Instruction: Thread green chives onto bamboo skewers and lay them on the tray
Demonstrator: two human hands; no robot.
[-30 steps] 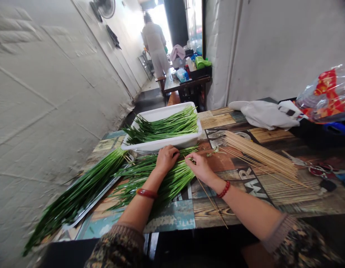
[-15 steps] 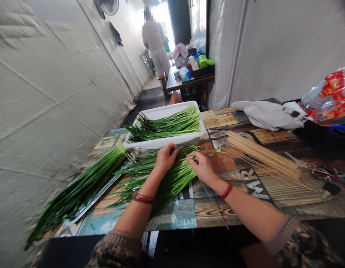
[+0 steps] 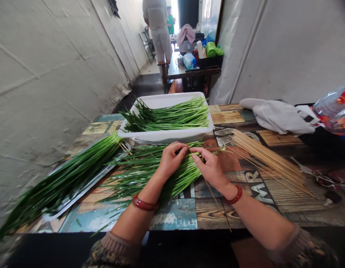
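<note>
Over a loose spread of green chives (image 3: 150, 167), my two hands meet fingertip to fingertip. My left hand (image 3: 172, 159) is closed in a pinch; what lies between its fingers is too small to make out. Thumb and forefinger of my right hand (image 3: 211, 168) are closed on a thin bamboo skewer (image 3: 219, 205), which slants down toward the table's front edge. Pale chive stems lie under both hands. To the left, a bundle of skewered chives (image 3: 77, 171) rests on a metal tray (image 3: 85, 198), its leaves hanging past the tray.
A white plastic tub (image 3: 167, 134) of chives stands behind my hands. On the right lie a pile of bamboo skewers (image 3: 269, 160), scissors (image 3: 303, 167), a white cap (image 3: 281, 115) and a plastic bag (image 3: 334, 108). A person (image 3: 158, 29) stands farther back beside another table (image 3: 175, 70).
My hands have come together, the right fingertips now meeting the left ones, with the skewer still in the right hand. The camera view has tilted down.
</note>
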